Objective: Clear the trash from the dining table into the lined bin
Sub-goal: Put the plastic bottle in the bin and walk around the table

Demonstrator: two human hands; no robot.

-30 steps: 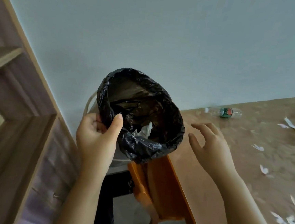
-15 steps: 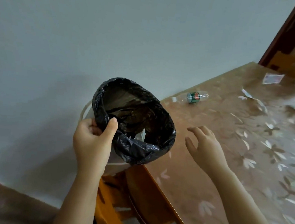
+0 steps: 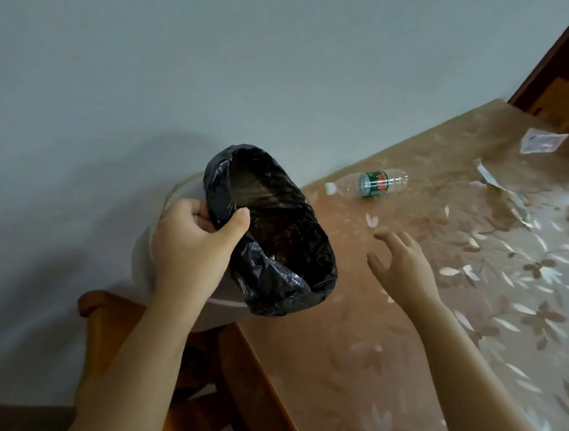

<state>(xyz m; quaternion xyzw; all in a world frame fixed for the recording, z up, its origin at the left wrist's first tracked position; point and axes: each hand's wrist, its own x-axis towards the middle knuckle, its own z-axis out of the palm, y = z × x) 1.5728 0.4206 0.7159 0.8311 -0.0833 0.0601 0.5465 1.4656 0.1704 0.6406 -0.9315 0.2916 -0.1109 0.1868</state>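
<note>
Bin (image 3: 181,275), white with crinkled black liner (image 3: 283,249), gripped by left hand (image 3: 191,245); right hand (image 3: 406,263) spread.

My left hand (image 3: 192,245) grips the bin's (image 3: 174,274) black liner (image 3: 283,249) at the rim; my right hand (image 3: 406,263) hovers spread above the table (image 3: 349,358), near the plastic bottle (image 3: 368,183).

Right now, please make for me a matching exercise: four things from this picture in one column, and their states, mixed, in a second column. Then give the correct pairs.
Things:
1. left hand
2. right hand
3. plastic bottle
4. bin liner

States:
A. lying on its side on the table
B. black, folded over the bin's rim
C. open, holding nothing, over the table
D. closed on the bin's rim

Pairs: 1-D, 2-C, 3-A, 4-B
</note>
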